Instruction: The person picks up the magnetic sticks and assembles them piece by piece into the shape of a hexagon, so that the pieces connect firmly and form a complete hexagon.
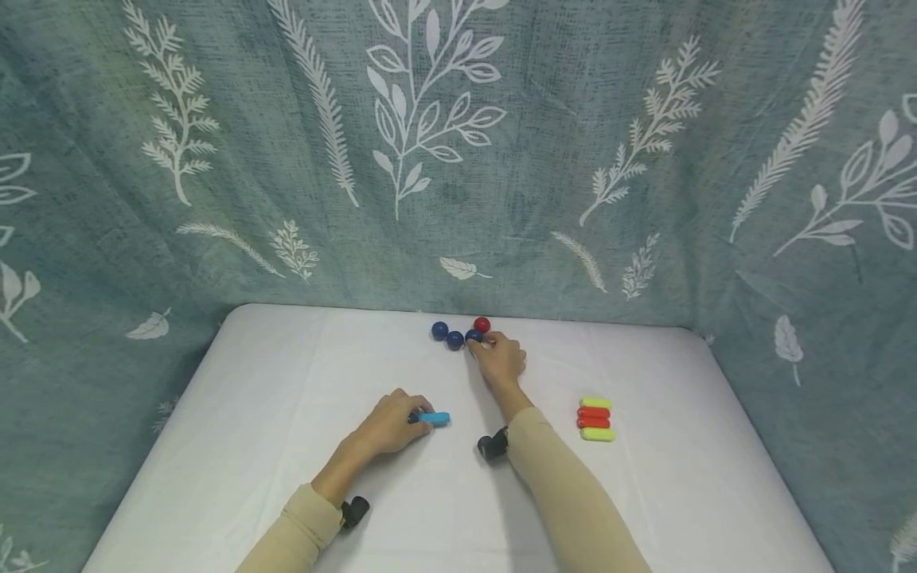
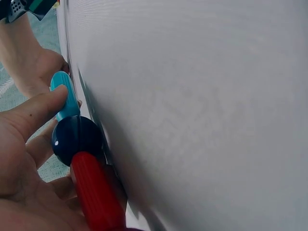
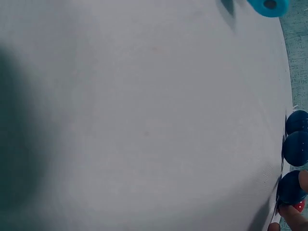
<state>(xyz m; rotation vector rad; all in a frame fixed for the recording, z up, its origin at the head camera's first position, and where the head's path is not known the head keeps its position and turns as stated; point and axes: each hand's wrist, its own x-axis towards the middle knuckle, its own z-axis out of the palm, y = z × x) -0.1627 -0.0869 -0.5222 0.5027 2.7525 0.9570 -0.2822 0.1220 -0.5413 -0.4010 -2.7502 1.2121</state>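
Observation:
My left hand (image 1: 392, 422) holds a joined toy piece low over the white table (image 1: 315, 477). In the left wrist view its light blue rod (image 2: 66, 96), dark blue ball (image 2: 78, 139) and red rod (image 2: 97, 192) sit in a line. The thumb presses on the light blue rod, and the red rod's lower end is cut off by the frame. At the table's back, my right hand (image 1: 501, 362) pinches a dark blue ball (image 3: 290, 186) between thumb and finger. Two more dark blue balls (image 1: 440, 331) lie left of it, and a red ball (image 1: 482, 325) is just behind.
Right of my right arm, two yellow-green rods (image 1: 598, 434) and two red rods (image 1: 594, 413) lie stacked in a short column on the table. A green leaf-patterned curtain (image 1: 530, 263) hangs directly behind the table's far edge.

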